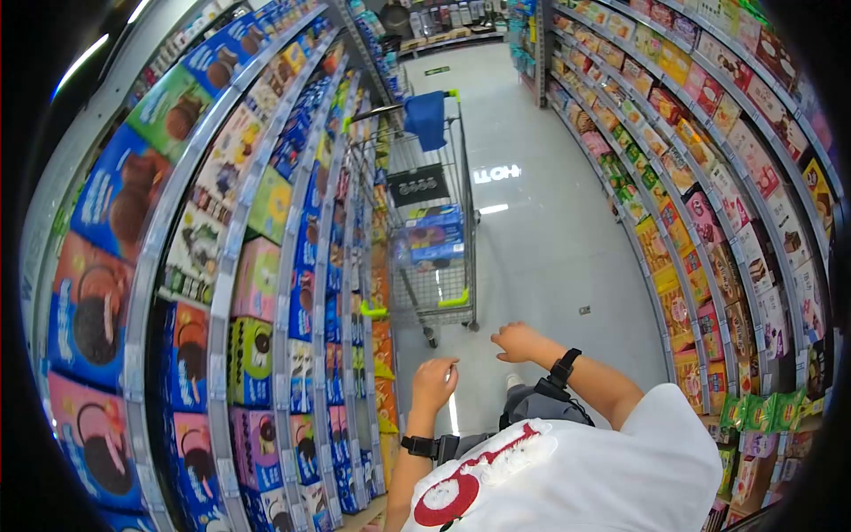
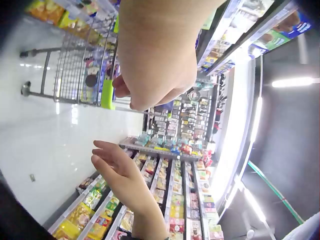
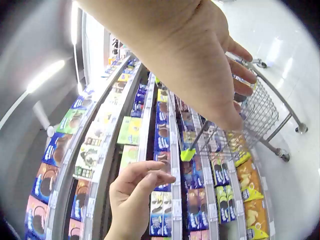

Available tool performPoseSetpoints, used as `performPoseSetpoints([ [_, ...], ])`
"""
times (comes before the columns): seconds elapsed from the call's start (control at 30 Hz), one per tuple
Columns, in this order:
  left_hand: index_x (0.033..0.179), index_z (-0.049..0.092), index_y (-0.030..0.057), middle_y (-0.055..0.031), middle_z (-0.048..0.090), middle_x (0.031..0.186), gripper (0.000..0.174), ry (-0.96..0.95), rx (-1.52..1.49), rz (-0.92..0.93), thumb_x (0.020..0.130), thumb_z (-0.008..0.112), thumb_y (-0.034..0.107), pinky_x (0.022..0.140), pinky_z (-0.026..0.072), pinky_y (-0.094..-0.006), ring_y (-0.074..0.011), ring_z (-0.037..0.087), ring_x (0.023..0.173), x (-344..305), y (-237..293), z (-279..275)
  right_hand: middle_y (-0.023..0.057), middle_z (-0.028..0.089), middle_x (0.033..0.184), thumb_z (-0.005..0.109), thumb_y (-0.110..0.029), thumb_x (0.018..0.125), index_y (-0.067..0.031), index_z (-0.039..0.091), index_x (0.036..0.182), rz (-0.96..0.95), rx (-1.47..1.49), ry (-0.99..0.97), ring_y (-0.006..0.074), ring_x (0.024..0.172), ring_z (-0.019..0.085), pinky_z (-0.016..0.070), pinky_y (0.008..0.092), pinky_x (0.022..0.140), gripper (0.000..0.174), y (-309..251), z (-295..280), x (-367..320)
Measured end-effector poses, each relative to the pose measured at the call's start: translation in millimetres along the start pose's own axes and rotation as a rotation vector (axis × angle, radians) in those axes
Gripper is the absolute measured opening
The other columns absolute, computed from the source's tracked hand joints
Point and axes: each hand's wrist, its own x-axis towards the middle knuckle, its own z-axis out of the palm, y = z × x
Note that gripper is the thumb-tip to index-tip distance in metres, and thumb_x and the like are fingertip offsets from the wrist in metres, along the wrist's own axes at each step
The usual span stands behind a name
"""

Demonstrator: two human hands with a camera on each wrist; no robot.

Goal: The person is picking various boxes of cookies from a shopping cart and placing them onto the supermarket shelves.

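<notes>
In the head view my left hand [image 1: 434, 383] is held out over the aisle floor, fingers loosely bent and nothing in them. My right hand [image 1: 521, 343] is a little farther forward to the right, also holding nothing, its fingers relaxed. Ahead of both hands stands a wire shopping cart [image 1: 470, 222] with bright green corner pieces. Inside the cart lie blue printed packages [image 1: 434, 235]. A blue piece [image 1: 427, 120] hangs at the cart's far end. In the right wrist view the left hand [image 3: 132, 200] shows thumb and forefinger close together, in front of the shelves.
Tall shelves of blue cookie boxes [image 1: 97, 310] line the left side. Colorful snack packs fill the shelves [image 1: 700, 222] on the right. Pale shiny floor [image 1: 541, 248] runs between them, toward a display [image 1: 452, 22] at the far end. Green packs [image 1: 762, 412] hang at the right.
</notes>
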Motion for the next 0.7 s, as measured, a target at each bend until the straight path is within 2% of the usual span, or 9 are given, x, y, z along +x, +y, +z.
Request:
performPoseSetpoints([
  [0.13,0.091,0.066,0.0074,-0.0079,0.067,0.086,0.013,-0.086,-0.165,-0.077,0.079,0.059,0.009,0.069,0.0483,-0.0324,-0.0214,0.064,0.083,25,-4,30,0.0136,0.061,0.095,0.063,-0.036,0.076,-0.0093,0.058,0.106,0.084,0.086,-0.036,0.0326,0.092,0.058,0.0451,0.0456,0.077,0.040,24,11,4],
  [0.23,0.094,0.065,0.0053,-0.0066,0.067,0.086,0.014,-0.144,-0.568,-0.453,0.084,0.057,0.011,0.068,0.0484,-0.0270,-0.0163,0.064,0.082,48,-30,64,0.0147,0.061,0.094,0.063,-0.037,0.077,-0.0100,0.057,0.107,0.070,0.134,0.012,0.0336,0.091,0.058,0.0456,0.0451,0.079,0.041,47,16,20],
  [0.3,0.098,0.062,0.0039,-0.0054,0.066,0.083,0.015,-0.031,-0.892,-0.650,0.086,0.056,0.011,0.067,0.0479,-0.0239,-0.0144,0.063,0.076,64,-60,80,0.0153,0.061,0.094,0.063,-0.036,0.078,-0.0096,0.057,0.108,0.017,0.222,-0.010,0.0345,0.091,0.058,0.0459,0.0452,0.079,0.040,55,2,34],
  [0.37,0.101,0.059,0.0042,-0.0070,0.062,0.084,0.016,0.087,-1.185,-0.924,0.087,0.051,0.009,0.074,0.0483,-0.0275,-0.0173,0.061,0.078,84,-79,71,0.0159,0.060,0.094,0.062,-0.033,0.078,-0.0090,0.057,0.108,-0.046,0.307,-0.007,0.0351,0.091,0.058,0.0461,0.0450,0.080,0.039,55,-12,59],
  [0.47,0.094,0.058,0.0060,-0.0071,0.059,0.087,0.014,0.345,-1.777,-1.289,0.084,0.053,0.015,0.075,0.0474,-0.0304,-0.0190,0.059,0.082,111,-110,57,0.0166,0.060,0.094,0.062,-0.028,0.079,-0.0080,0.056,0.108,-0.149,0.403,0.048,0.0353,0.092,0.057,0.0463,0.0444,0.080,0.036,58,-40,103],
  [0.5,0.093,0.058,0.0060,-0.0071,0.059,0.088,0.014,0.406,-1.899,-1.354,0.083,0.053,0.015,0.076,0.0470,-0.0313,-0.0193,0.058,0.083,122,-115,53,0.0166,0.060,0.095,0.061,-0.027,0.079,-0.0078,0.056,0.109,-0.191,0.430,0.071,0.0351,0.092,0.057,0.0463,0.0442,0.080,0.035,59,-54,118],
  [0.57,0.091,0.056,0.0059,-0.0071,0.057,0.090,0.014,0.540,-2.155,-1.442,0.082,0.052,0.015,0.077,0.0463,-0.0331,-0.0200,0.056,0.086,149,-130,36,0.0165,0.061,0.095,0.061,-0.025,0.079,-0.0074,0.057,0.108,-0.252,0.450,0.098,0.0347,0.092,0.058,0.0465,0.0435,0.080,0.034,55,-74,155],
  [0.6,0.090,0.054,0.0053,-0.0064,0.057,0.089,0.012,0.528,-2.072,-1.398,0.080,0.051,0.013,0.076,0.0463,-0.0338,-0.0193,0.056,0.085,159,-134,37,0.0164,0.061,0.096,0.061,-0.024,0.079,-0.0072,0.057,0.108,-0.263,0.438,0.091,0.0345,0.092,0.058,0.0467,0.0429,0.080,0.033,58,-85,171],
  [0.7,0.087,0.054,0.0062,-0.0055,0.056,0.089,0.010,0.630,-2.110,-1.359,0.080,0.051,0.013,0.077,0.0461,-0.0343,-0.0188,0.056,0.085,180,-169,44,0.0156,0.062,0.096,0.060,-0.028,0.079,-0.0066,0.059,0.107,-0.318,0.394,0.043,0.0337,0.090,0.059,0.0475,0.0418,0.078,0.035,66,-108,228],
])
